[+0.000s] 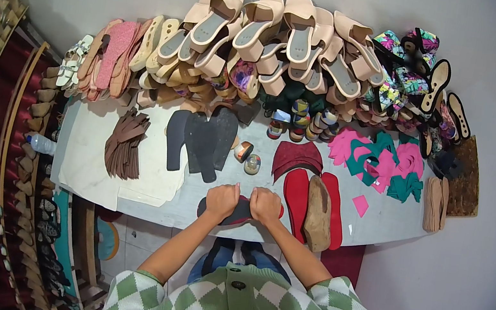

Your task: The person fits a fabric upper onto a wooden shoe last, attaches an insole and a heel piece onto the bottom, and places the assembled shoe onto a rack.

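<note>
Both fists are closed around a dark shoe sole with red edging, held across my front at the near edge of the table. My left hand grips it toward its left end, and my right hand toward its right end. Most of the sole's ends and my fingertips are hidden under the knuckles. Just right of my right hand lie a red sole and another red sole, with a worn wooden shoe last between them. Dark red upper pieces are behind these.
Black sole pieces, two small rolls and brown strips lie behind and left. Pink and teal cutouts are at right. Heeled sandals are piled along the back wall. Shelves of shoe lasts stand left.
</note>
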`<state>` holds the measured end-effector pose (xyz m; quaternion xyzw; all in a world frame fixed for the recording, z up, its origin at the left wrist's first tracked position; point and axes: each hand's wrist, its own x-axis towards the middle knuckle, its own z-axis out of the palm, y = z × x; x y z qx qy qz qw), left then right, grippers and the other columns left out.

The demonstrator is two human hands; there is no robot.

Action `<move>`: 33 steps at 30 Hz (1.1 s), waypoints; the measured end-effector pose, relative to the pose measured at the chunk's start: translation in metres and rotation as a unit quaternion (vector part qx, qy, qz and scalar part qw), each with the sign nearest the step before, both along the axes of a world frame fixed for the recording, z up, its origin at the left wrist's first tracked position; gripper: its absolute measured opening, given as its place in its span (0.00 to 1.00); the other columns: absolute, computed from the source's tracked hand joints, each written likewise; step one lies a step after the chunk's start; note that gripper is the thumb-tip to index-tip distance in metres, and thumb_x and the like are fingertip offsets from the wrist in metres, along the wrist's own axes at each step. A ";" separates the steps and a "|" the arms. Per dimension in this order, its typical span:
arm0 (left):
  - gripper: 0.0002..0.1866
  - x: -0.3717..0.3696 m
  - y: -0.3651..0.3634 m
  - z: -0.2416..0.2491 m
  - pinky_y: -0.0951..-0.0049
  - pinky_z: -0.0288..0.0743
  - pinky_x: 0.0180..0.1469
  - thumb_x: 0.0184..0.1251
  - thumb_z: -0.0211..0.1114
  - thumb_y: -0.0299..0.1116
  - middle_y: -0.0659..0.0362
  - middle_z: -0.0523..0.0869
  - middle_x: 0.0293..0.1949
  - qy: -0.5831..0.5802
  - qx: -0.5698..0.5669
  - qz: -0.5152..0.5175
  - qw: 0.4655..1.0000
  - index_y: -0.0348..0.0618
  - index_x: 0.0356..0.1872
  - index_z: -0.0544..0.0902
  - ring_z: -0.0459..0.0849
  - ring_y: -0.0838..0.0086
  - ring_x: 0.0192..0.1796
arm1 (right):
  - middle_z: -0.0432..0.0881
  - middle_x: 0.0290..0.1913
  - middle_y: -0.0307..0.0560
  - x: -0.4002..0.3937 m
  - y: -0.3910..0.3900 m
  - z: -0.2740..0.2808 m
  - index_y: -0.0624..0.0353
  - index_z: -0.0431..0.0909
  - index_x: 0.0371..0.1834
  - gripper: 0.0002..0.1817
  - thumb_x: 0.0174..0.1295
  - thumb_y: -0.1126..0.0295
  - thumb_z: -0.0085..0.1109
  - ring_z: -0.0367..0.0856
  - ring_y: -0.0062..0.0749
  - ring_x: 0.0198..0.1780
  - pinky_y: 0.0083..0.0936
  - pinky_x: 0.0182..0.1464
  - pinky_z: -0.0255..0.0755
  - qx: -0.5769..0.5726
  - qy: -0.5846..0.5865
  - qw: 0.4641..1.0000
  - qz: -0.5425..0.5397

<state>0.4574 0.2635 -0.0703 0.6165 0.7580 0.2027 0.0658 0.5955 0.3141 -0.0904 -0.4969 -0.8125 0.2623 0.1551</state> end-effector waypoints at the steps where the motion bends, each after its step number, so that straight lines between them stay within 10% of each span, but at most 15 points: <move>1: 0.23 0.000 0.001 -0.001 0.61 0.72 0.21 0.66 0.51 0.39 0.47 0.80 0.15 0.000 -0.003 0.005 1.000 0.40 0.12 0.79 0.79 0.56 0.17 | 0.81 0.28 0.55 0.001 0.000 0.001 0.62 0.77 0.22 0.18 0.62 0.63 0.41 0.79 0.49 0.32 0.44 0.37 0.69 -0.010 -0.008 1.000 0.003; 25: 0.24 0.000 0.003 0.001 0.61 0.72 0.21 0.66 0.52 0.39 0.47 0.79 0.14 -0.011 -0.007 0.024 1.000 0.40 0.11 0.79 0.79 0.56 0.16 | 0.79 0.20 0.56 -0.002 0.011 0.001 0.63 0.77 0.24 0.12 0.58 0.67 0.47 0.80 0.47 0.25 0.39 0.30 0.73 -0.036 0.031 0.998 -0.041; 27: 0.24 -0.001 0.002 -0.002 0.60 0.72 0.21 0.66 0.52 0.39 0.47 0.79 0.14 -0.005 0.002 0.025 1.000 0.40 0.11 0.79 0.79 0.56 0.17 | 0.79 0.21 0.51 -0.001 0.026 -0.027 0.63 0.77 0.26 0.11 0.58 0.67 0.49 0.80 0.41 0.24 0.36 0.30 0.73 -0.111 0.182 0.974 -0.078; 28: 0.24 -0.003 0.002 -0.004 0.61 0.72 0.20 0.67 0.52 0.39 0.47 0.79 0.14 0.002 0.011 0.022 1.000 0.40 0.11 0.79 0.79 0.56 0.16 | 0.79 0.21 0.49 0.003 0.032 -0.037 0.63 0.77 0.27 0.11 0.58 0.66 0.50 0.79 0.39 0.23 0.34 0.30 0.73 -0.150 0.257 0.950 -0.095; 31: 0.25 -0.006 -0.006 -0.007 0.60 0.72 0.20 0.67 0.51 0.39 0.46 0.78 0.14 0.002 0.016 0.033 0.999 0.39 0.11 0.79 0.79 0.54 0.16 | 0.80 0.33 0.44 0.037 0.078 -0.024 0.57 0.75 0.40 0.11 0.58 0.65 0.53 0.79 0.31 0.35 0.29 0.41 0.74 -0.598 0.500 0.582 -0.231; 33: 0.25 -0.011 -0.010 -0.008 0.57 0.72 0.21 0.68 0.51 0.38 0.44 0.78 0.14 -0.023 -0.004 0.062 0.998 0.38 0.10 0.78 0.79 0.52 0.17 | 0.80 0.35 0.41 0.057 0.092 -0.017 0.55 0.76 0.41 0.10 0.59 0.64 0.51 0.79 0.30 0.37 0.29 0.43 0.73 -0.600 0.576 0.486 -0.268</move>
